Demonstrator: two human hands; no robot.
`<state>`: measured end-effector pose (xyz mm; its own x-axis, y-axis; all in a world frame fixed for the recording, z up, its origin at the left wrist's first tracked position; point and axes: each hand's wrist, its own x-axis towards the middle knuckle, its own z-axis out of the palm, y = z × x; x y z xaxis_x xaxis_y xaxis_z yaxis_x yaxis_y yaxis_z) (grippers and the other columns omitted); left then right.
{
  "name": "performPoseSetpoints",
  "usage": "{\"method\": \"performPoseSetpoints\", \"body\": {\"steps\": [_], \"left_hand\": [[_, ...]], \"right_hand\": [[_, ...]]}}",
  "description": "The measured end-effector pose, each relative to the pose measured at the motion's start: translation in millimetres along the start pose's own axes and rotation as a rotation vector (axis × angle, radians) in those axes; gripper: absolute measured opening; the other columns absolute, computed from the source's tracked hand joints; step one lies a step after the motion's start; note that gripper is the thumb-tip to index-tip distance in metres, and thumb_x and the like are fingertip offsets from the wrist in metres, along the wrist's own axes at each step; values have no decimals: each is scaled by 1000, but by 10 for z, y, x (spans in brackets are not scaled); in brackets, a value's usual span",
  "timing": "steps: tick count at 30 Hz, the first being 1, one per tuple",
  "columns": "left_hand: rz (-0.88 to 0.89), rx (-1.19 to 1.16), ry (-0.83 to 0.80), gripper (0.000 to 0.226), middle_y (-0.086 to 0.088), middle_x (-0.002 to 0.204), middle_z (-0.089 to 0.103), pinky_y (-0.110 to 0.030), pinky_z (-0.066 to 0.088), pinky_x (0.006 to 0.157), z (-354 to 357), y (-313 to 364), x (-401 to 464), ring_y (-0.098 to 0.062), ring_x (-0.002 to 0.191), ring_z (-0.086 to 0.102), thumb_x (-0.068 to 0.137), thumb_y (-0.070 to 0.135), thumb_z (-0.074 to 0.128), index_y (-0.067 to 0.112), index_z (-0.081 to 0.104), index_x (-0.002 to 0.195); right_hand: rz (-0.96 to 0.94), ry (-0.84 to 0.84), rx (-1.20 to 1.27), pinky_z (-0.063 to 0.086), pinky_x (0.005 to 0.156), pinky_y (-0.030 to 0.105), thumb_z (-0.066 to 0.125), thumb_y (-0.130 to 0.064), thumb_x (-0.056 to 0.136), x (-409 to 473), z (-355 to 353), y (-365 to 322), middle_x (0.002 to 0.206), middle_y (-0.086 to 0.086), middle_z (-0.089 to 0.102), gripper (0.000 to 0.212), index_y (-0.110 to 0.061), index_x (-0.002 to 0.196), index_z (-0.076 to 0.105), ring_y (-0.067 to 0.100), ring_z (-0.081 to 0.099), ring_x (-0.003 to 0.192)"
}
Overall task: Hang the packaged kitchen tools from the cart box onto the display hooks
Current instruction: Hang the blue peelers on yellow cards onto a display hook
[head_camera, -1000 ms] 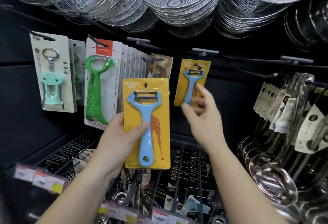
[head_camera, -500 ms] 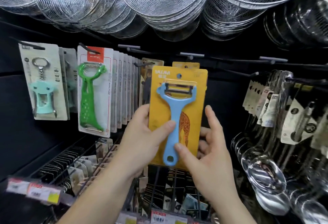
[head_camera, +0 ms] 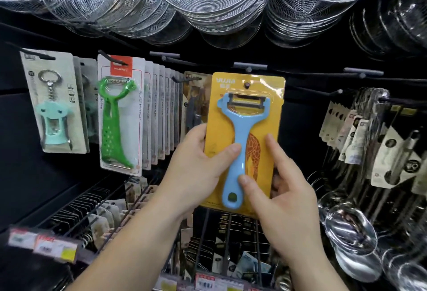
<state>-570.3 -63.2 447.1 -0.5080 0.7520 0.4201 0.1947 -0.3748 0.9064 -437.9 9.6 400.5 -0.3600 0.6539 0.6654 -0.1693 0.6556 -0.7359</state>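
Both hands hold one yellow card package with a blue plastic peeler up against the black display wall. The left hand grips its left edge, thumb curled across the peeler handle. The right hand pinches its lower right part, thumb on the handle, fingers behind the card. The package's hang hole sits on a black metal display hook, right of the green peeler package
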Motion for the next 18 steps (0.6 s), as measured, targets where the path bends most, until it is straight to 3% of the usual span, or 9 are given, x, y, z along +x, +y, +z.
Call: {"method": "performPoseSetpoints", "body": {"steps": [8, 13, 18], "left_hand": [[-11, 75, -22, 24, 8, 98, 78, -36, 62, 80, -28, -141, 30, -11, 90, 75, 91, 14, 71, 27, 66, 110], [-75, 237, -39, 26, 15, 84, 76, -25, 55, 71, -51, -538, 148, -1, 76, 72, 89, 26, 74, 34, 64, 112], [-92, 382, -2, 31, 12, 93, 74, -32, 57, 85, 5, -847, 405, -9, 86, 72, 88, 28, 75, 42, 54, 105]], "right_hand": [[63, -17, -34, 57, 90, 37, 77, -21, 83, 140, -30, 71, 117, -19, 62, 70, -65, 122, 40, 8, 65, 109], [107, -25, -161, 57, 90, 38, 75, -29, 85, 487, -29, 329, 128, -10, 57, 73, -48, 145, 37, 10, 65, 107], [136, -12, -234, 58, 90, 41, 72, -31, 88, 816, 69, 596, 135, -10, 51, 73, -42, 149, 33, 16, 65, 105]]}}
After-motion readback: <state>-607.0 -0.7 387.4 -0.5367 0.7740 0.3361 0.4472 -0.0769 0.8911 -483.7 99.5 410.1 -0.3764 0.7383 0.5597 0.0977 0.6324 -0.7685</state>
